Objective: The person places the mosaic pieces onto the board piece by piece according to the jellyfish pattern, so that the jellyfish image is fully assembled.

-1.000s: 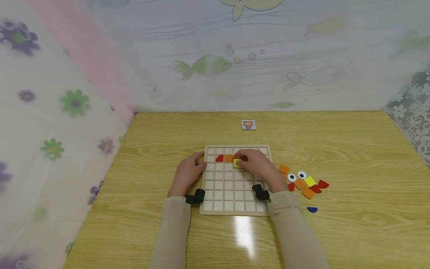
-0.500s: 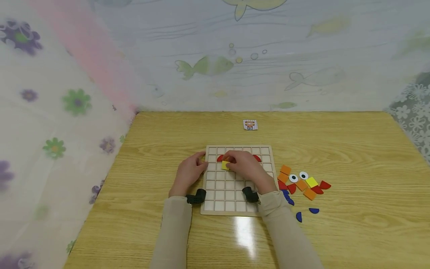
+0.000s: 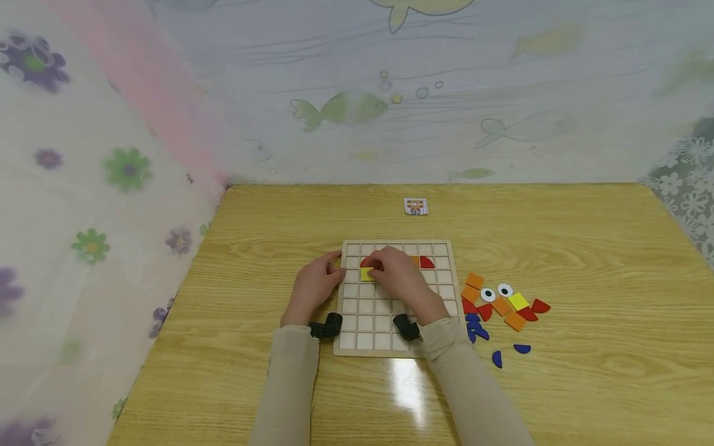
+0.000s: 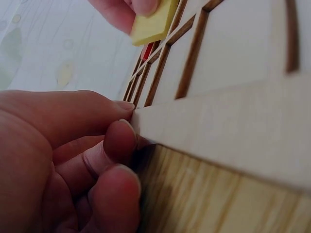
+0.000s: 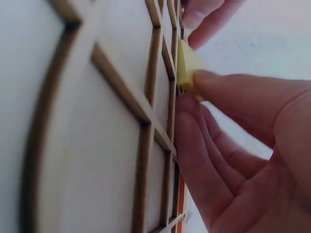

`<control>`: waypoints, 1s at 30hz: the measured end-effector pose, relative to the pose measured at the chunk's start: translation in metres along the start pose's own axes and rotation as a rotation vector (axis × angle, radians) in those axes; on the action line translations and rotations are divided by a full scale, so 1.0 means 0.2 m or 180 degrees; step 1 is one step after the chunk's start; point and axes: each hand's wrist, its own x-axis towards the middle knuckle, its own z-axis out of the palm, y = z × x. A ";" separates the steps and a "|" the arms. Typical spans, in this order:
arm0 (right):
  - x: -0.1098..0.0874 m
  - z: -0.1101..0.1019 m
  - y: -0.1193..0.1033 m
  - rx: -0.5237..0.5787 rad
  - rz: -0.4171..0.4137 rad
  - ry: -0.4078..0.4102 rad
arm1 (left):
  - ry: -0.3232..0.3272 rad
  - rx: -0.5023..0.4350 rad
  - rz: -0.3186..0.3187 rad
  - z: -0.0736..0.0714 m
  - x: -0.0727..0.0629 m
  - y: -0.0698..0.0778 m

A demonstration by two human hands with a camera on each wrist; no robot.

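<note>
Right hand (image 3: 397, 272): fingers pinch yellow tile (image 3: 365, 274) over grid board (image 3: 366, 308), near red quarter-circle (image 3: 364, 262). Left hand (image 3: 314, 284): bent fingers grip board's left edge. Blue pieces (image 3: 481, 334) on bench (image 3: 586, 248).

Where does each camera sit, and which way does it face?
Head: on the head, facing forward and down over the grid board; left hand, right hand, sleeves show.
Left wrist: worn there, facing the board's left edge; left hand, some of the right.
Right wrist: worn there, facing across the board; right hand, some of the left.
Both wrist views share the pinched yellow tile.
</note>
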 end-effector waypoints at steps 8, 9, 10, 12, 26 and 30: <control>0.00 0.01 0.00 -0.0033 0.0032 -0.0067 | 0.0017 -0.0011 0.0012 0.00 0.00 0.01; 0.00 0.01 0.00 -0.0004 0.0033 -0.0085 | 0.0020 -0.0004 0.0018 0.00 0.00 0.01; -0.01 0.00 0.00 0.0027 0.0031 -0.0111 | 0.0022 -0.0002 0.0024 0.00 0.00 0.01; -0.02 0.00 0.00 0.0089 0.0023 -0.0175 | 0.0026 0.0013 0.0040 0.00 0.00 0.01; -0.03 0.00 0.01 -0.0021 -0.0113 -0.0230 | 0.0006 -0.0031 0.0011 0.00 -0.01 0.00; -0.03 -0.01 0.02 0.0020 -0.0189 -0.0241 | 0.0016 -0.0025 0.0013 0.00 0.00 0.00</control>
